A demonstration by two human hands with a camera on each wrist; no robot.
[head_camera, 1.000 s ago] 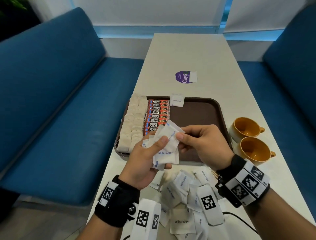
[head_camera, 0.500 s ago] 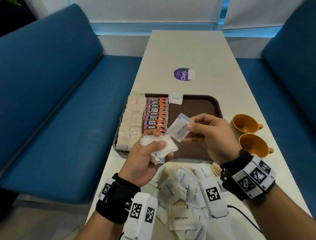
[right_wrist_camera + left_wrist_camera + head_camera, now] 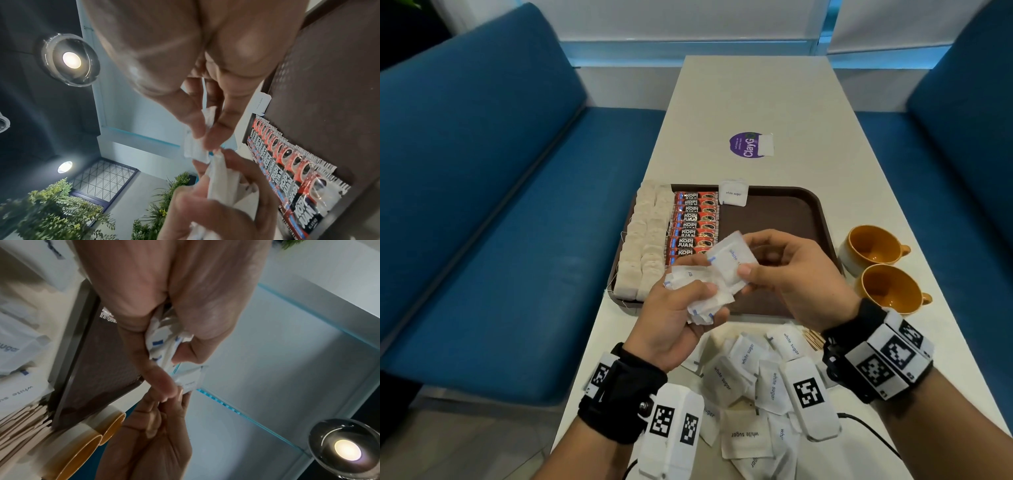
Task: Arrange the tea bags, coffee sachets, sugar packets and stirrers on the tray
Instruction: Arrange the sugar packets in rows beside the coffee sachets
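Above the near edge of the brown tray (image 3: 774, 219), my left hand (image 3: 681, 308) grips a bunch of white sugar packets (image 3: 705, 294). My right hand (image 3: 774, 270) pinches a single sugar packet (image 3: 732, 260) by thumb and fingers, touching the bunch. In the right wrist view that packet (image 3: 195, 146) sits between the fingertips (image 3: 213, 139). Tea bags (image 3: 645, 240) fill the tray's left columns, coffee sachets (image 3: 693, 222) lie beside them, and one sugar packet (image 3: 733, 194) leans at the tray's far rim. Loose sugar packets (image 3: 750, 370) and wooden stirrers (image 3: 813, 339) lie on the table near me.
Two orange cups (image 3: 873, 246) (image 3: 892, 287) stand right of the tray. A purple sticker (image 3: 748, 145) lies further up the white table (image 3: 756, 96). Blue benches (image 3: 482, 171) flank both sides. A black cable (image 3: 866, 428) runs by my right wrist.
The right hand drew one packet out of the bunch and away to the right, then brought it back against the bunch. The left hand stayed closed round its packets.
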